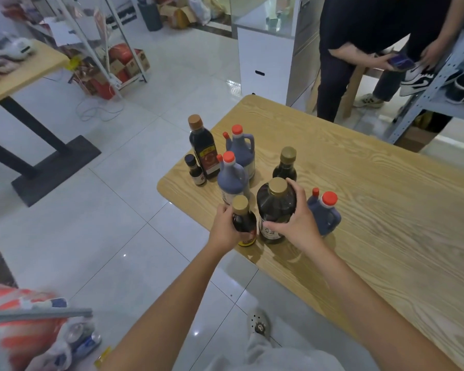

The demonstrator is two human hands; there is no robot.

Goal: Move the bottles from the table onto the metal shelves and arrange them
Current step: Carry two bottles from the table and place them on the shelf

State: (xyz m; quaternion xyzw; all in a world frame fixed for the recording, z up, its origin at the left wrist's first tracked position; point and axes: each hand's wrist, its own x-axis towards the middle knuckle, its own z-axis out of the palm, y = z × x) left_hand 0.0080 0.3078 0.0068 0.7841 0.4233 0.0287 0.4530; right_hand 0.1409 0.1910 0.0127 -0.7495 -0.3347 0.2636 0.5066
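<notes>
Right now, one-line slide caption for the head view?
Left hand grips a small bottle, right hand a large dark bottle, near the wooden table edge.

I have one wide-angle view, worn on the head. It faces forward and steeply down, close over the corner of the light wooden table point(372, 210), with left hand point(224, 227) and right hand point(295, 220) mid-frame. Pale tiled floor point(118, 210) spreads left, grey metal shelving point(445, 104) far right.

Hands: left hand point(224, 228) and right hand point(295, 223) bare.
Arms: forearms point(359, 287) uncovered.
Legs: light grey trousers point(265, 354).
Foot: pale perforated clog point(258, 317), dark round charm point(259, 328).
</notes>
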